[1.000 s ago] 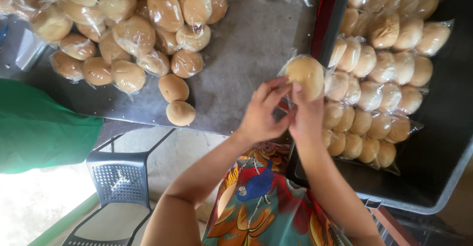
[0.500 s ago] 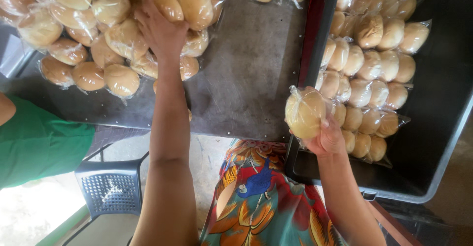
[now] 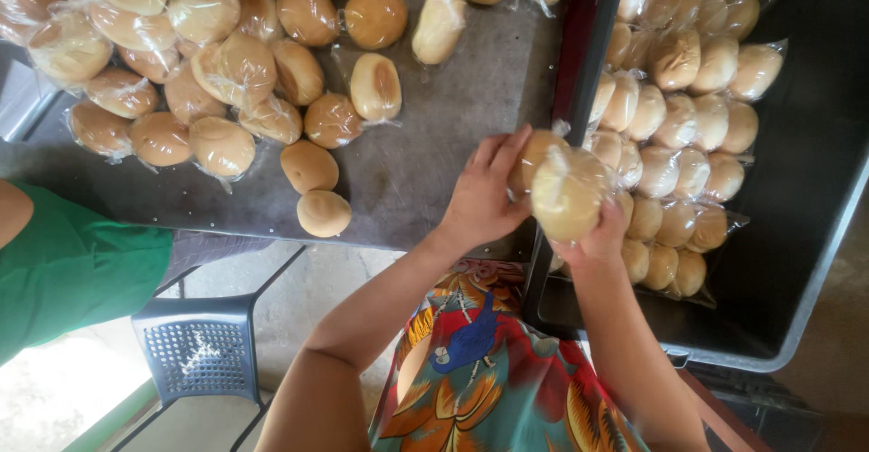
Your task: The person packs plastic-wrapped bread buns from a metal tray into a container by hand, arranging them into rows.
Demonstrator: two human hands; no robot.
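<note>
Both hands closed on the same item: left hand (image 3: pixel 484 200) wraps its fingers over one round golden-brown bread bun (image 3: pixel 534 158), right hand (image 3: pixel 597 239) cups from below a clear plastic bag of round buns (image 3: pixel 568 194); the two sit touching, held above the gap between table and crate. Whether the left-hand bun is already inside the bag cannot be told. Largest item: grey flat metal table top (image 3: pixel 453 153), bearing a heap of clear-wrapped bun packs (image 3: pixel 181 54) at its far left. Right of it, large black plastic crate with grey rim (image 3: pixel 797 262), holding rows of pale bagged buns (image 3: pixel 679 135) stacked along its left side. Lower left: green-sleeved arm of another person (image 3: pixel 72 266), apart from the hands; beside it a blue-grey perforated plastic stool (image 3: pixel 199 352). Smallest: two loose unwrapped buns (image 3: pixel 317 190) near the table's front edge, touching each other, well left of the left hand.
</note>
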